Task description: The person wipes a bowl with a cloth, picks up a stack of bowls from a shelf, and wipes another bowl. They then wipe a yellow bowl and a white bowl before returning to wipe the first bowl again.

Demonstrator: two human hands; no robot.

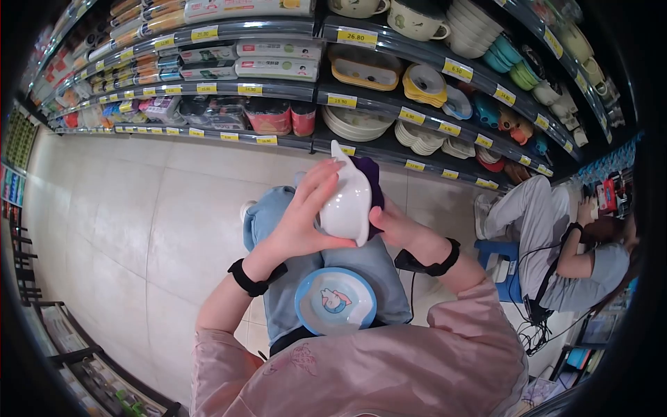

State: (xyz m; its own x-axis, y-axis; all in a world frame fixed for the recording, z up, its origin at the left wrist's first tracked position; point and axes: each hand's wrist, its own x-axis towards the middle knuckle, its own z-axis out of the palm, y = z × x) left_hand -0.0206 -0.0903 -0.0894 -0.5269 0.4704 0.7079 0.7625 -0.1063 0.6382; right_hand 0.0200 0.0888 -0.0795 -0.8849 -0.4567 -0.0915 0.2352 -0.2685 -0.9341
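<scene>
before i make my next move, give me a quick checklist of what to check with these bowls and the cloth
1. White bowl gripped by the left hand: ok
2. Purple cloth between the white bowl and the right hand: ok
3. Blue-rimmed bowl on the lap, nothing inside it: ok
4. Blue-rimmed bowl steady enough to leave unheld: cannot tell; neither hand is on it
5. Inside of the white bowl clean: cannot tell; it faces away
6. Seated person apart from both hands: ok
</scene>
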